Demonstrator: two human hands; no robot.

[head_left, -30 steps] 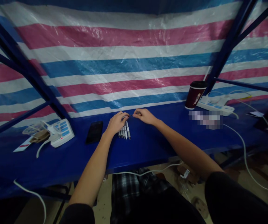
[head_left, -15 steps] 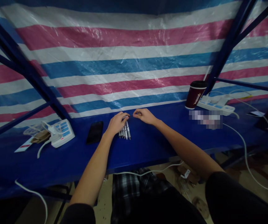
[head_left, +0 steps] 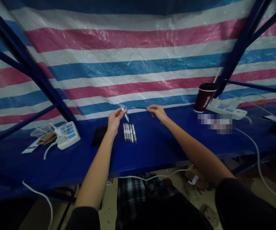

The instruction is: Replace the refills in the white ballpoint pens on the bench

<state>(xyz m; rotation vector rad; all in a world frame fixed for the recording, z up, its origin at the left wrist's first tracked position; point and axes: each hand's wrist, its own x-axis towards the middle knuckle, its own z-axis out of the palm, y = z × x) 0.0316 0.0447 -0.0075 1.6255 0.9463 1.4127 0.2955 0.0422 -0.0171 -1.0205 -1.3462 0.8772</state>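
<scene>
My left hand (head_left: 115, 119) pinches a white pen barrel (head_left: 125, 115), tilted with its lower end toward the tabletop. A thin dark pen refill (head_left: 140, 108) is held between the fingertips of my right hand (head_left: 158, 111); it points left toward the pen barrel, and the two are apart. Below and between my hands, several white pens with grey grips (head_left: 129, 133) lie side by side on the blue table (head_left: 157, 140). A black phone (head_left: 99, 135) lies left of the pens, partly behind my left wrist.
At the left stands a white power strip (head_left: 71, 135) with plugs and a cable. At the right are a dark red cup (head_left: 204, 97) with a straw, another power strip (head_left: 229, 109) and a blurred patch. A striped plastic sheet (head_left: 133, 86) hangs behind the table.
My hands have risen off the tabletop and moved apart. The pen barrel and the refill now show clearly in them, and the row of pens is uncovered. The view has shifted slightly.
</scene>
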